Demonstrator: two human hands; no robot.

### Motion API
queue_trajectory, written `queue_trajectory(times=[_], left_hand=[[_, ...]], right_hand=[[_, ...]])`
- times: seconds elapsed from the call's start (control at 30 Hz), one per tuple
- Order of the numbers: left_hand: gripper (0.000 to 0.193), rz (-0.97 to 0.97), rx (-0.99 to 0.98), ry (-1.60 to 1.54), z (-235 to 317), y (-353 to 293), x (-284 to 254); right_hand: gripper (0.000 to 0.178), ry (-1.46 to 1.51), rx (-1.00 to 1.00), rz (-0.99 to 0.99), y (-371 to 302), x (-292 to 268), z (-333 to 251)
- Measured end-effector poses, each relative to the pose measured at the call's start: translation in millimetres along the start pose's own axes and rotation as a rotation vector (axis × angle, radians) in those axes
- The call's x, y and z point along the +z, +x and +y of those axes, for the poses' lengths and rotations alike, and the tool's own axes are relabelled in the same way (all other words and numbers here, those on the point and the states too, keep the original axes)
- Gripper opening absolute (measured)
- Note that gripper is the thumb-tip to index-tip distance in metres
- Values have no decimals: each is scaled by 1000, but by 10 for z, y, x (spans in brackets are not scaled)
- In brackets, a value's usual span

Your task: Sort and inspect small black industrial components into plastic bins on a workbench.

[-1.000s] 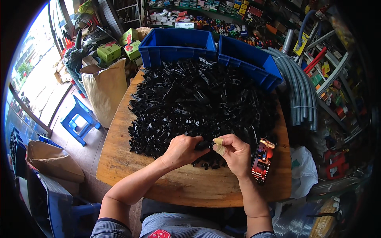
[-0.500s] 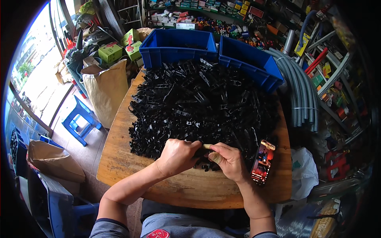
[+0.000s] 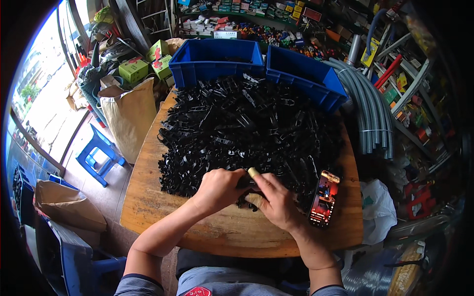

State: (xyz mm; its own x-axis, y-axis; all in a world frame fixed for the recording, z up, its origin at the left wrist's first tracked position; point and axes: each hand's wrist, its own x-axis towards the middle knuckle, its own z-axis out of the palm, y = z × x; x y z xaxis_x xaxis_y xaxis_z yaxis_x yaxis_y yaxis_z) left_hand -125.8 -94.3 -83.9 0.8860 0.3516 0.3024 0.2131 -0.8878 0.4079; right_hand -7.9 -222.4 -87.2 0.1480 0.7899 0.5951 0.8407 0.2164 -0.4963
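Note:
A big heap of small black plastic clip-like parts (image 3: 237, 123) covers most of a wooden table (image 3: 217, 232). At the heap's near edge, my left hand (image 3: 219, 187) is closed in a fist around a black plastic part (image 3: 245, 183), mostly hidden by the fingers. My right hand (image 3: 276, 202) meets it from the right, with pale yellowish covers on the index finger and thumb tips. That index finger reaches over the part and the thumb lies below it, the part between them. The exact shape of the held part cannot be made out.
Two blue bins (image 3: 217, 71) (image 3: 306, 81) stand along the table's far edge. A lit phone (image 3: 324, 200) lies right of my right hand. A paper sack (image 3: 129, 116) and a blue stool (image 3: 100, 155) are on the left; coiled grey tubing (image 3: 370, 113) hangs at right.
My right index finger has straightened and lifted away from the thumb, from a pinch to a wider spread. My left hand stays closed at nearly the same place. The view has shifted slightly.

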Motion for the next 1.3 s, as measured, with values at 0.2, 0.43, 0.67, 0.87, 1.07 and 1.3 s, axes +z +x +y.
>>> queue_trajectory(times=[0.2,0.43,0.67,0.87,1.07,1.3], left_hand=[[28,-207,-45,-4,36,-90,51],[33,-322,-44,-263,118,3,-233],[27,-407,-95,-500,-83,513,-316],[32,315,212,-328,-111,2550,-515],[23,-443,121,424,232,2257,-96],[17,-47,147,405,-142,1116,635]], right_hand=[[33,-556,-252,-220,-91,-83,-138],[31,-399,-89,-242,-18,-214,-4],[24,-321,253,-376,-173,-137,386],[20,-127,225,-341,-125,-6,364],[16,-229,287,-278,-237,-149,494],[19,-169,267,-197,-136,-112,528]])
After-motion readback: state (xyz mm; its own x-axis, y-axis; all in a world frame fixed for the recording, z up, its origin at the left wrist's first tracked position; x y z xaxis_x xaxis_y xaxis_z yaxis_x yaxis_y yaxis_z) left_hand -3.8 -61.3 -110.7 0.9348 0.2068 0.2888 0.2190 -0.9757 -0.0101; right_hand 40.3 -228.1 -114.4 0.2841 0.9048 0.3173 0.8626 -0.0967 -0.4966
